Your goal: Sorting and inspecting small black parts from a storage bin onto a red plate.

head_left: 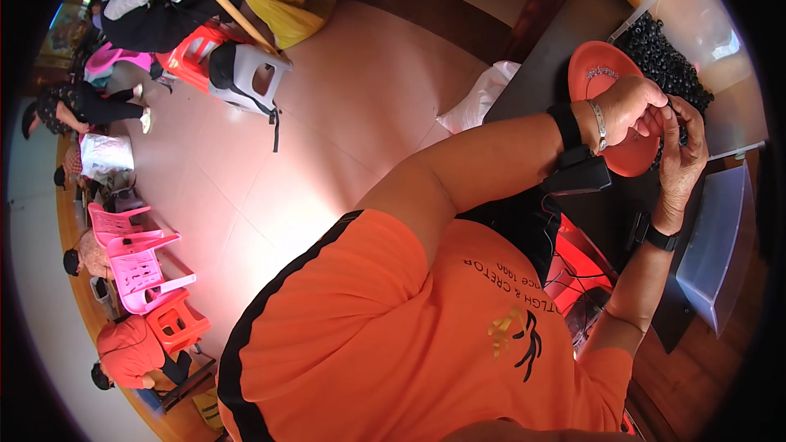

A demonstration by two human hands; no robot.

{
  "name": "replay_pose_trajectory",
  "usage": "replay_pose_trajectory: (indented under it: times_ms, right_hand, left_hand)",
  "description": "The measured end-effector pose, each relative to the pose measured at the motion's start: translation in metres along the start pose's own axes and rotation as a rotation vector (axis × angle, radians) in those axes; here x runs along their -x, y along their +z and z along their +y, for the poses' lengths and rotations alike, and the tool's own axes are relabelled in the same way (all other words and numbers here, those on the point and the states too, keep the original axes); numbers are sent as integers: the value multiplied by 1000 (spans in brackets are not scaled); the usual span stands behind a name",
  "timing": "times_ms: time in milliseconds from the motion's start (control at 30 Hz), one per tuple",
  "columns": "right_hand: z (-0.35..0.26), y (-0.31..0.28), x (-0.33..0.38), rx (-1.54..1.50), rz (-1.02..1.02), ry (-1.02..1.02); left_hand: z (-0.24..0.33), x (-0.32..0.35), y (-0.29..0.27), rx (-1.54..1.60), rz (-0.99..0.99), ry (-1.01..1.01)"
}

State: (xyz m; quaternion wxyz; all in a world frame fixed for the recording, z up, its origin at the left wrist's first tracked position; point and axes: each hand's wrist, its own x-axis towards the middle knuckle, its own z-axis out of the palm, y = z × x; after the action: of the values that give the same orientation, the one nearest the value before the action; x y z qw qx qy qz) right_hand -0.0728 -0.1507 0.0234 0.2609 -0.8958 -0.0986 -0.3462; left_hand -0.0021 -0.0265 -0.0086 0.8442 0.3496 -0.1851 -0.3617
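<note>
My left hand (626,112), with a bracelet and a black band at its wrist, is closed over a red bowl (583,61). My right hand (686,147) meets it fingertip to fingertip. Between the fingers shows a bit of a small black piece (670,104), mostly covered, so its exact kind cannot be made out. Small silvery metal bits (602,73) lie in the bowl. Just beyond the hands, a clear plastic bin (712,33) holds a heap of small, shiny black parts (655,47).
A dark tabletop (544,57) carries the bowl. Next to my right forearm stands a translucent plastic container (714,250). A white bag (483,98) sits beside the table. To the left are pink chairs (135,266), red and grey stools (246,74), and several seated people.
</note>
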Motion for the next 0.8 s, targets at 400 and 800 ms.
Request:
replay_pose_trajectory:
  times_ms: [400, 800]
  right_hand:
    - [1, 3, 0, -39, 2, 2]
    - [8, -27, -3, -143, 139, 91]
  left_hand:
    - [1, 0, -2, 18, 29, -17]
    - [-7, -9, -4, 26, -58, 38]
